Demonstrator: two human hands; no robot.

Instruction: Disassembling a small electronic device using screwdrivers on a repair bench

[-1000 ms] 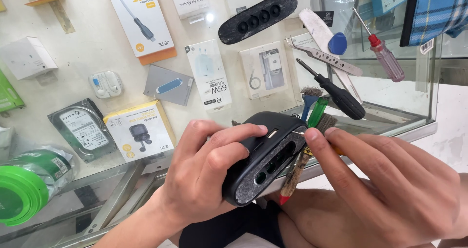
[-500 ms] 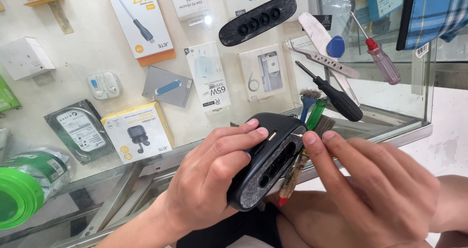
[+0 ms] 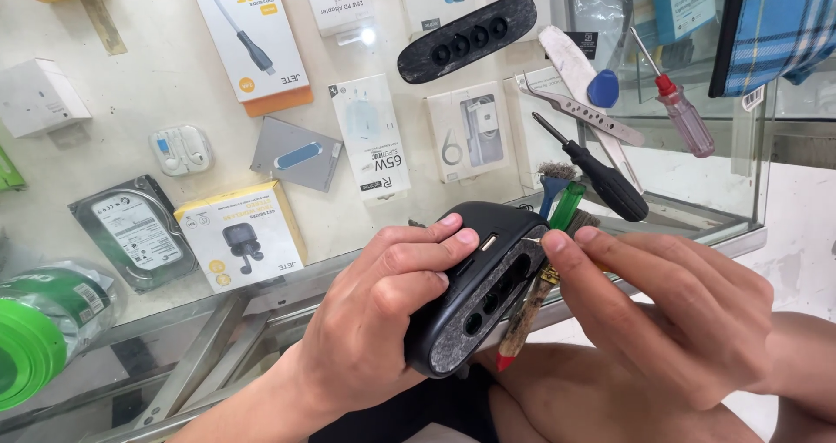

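A head-camera view looks down at 2 bare hands working over a glass tabletop (image 3: 697, 225). The left hand (image 3: 383, 321) is clenched around a black oval speaker (image 3: 479, 295), thumb on top and fingers wrapped beneath, holding it tilted with its open edge turned to the right. That edge shows dusty grey felt and several round holes.

The right hand (image 3: 670, 312) comes in from the right of the speaker, its fingertips (image 3: 557, 241) pinching at the upper end of the open edge. Whether it grips a small part there or only presses, I cannot tell. A thin brush (image 3: 522, 321) with a red tip lies slanted just below the speaker's edge, between the 2 hands; which hand carries it is unclear.

Behind the speaker, on the tabletop, lie a black oval cover (image 3: 466, 38) with 4 holes, a black screwdriver (image 3: 601, 177), a red-handled screwdriver (image 3: 679, 112), metal tweezers (image 3: 583, 112) and a blue pick (image 3: 603, 88). Boxed accessories sit under the glass. A green roll (image 3: 35, 338) sits far left of the speaker.

Judging the risks: the speaker is held over the person's lap, off the tabletop, so a slipping grip could drop it. Prying hard with fingertips could crack the plastic edge or tear the felt. Loose dust or a small part could fall unseen.
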